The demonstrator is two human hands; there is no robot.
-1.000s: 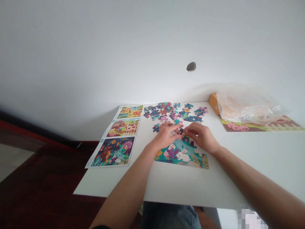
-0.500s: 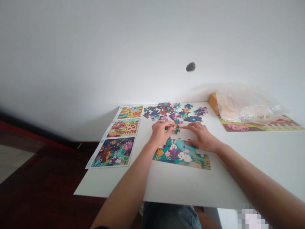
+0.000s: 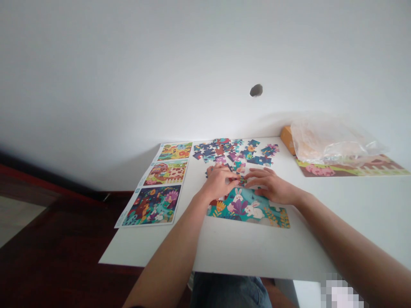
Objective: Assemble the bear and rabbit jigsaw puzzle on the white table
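A partly joined puzzle (image 3: 253, 211) with two white rabbits lies on the white table (image 3: 257, 252). At its upper left edge, my left hand (image 3: 218, 182) pinches a small dark puzzle piece (image 3: 240, 180) between thumb and fingers. My right hand (image 3: 272, 186) rests over the puzzle's upper right part, fingers spread, the fingertips beside that same piece. Loose puzzle pieces (image 3: 221, 149) lie scattered behind both hands, some of them joined together.
At the left lies a sheet (image 3: 152, 205) with three printed pictures. A clear plastic bag (image 3: 337, 139) covers part of a farm-scene puzzle (image 3: 321, 169) and an orange box (image 3: 287, 139) at the back right. The wall (image 3: 160, 77) rises behind the table.
The piece in my left hand has come down to the rabbit puzzle's upper edge. The rabbit puzzle has shifted slightly right. My right hand has moved a little right, its fingers spread.
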